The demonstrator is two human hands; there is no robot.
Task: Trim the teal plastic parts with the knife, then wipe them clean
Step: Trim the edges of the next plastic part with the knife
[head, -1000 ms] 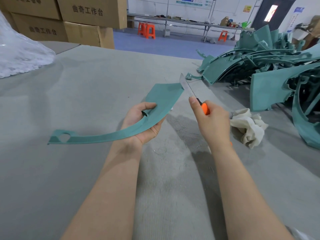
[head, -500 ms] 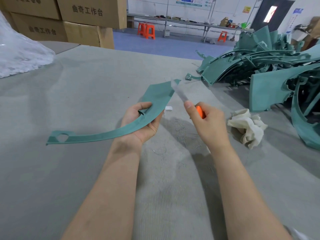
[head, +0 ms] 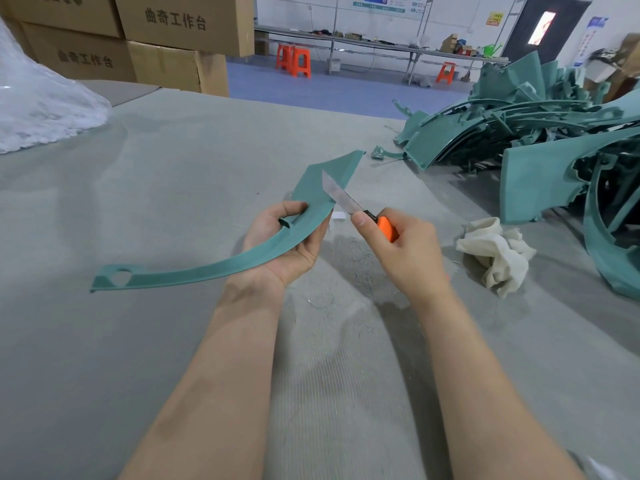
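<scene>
Trimming the teal part [head: 207, 273]

Gripping it mid-length in the left hand [head: 284, 251], clear above the grey table [head: 156, 188]. Clenching the orange-handled knife [head: 346, 202] in the right hand [head: 405, 252], setting its blade against the part's wide end.

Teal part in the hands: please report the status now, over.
Left hand grips curved teal part mid-length. Right hand grips knife, blade against part's wide end. Cloth lies at right; nothing blocks the cut.
</scene>
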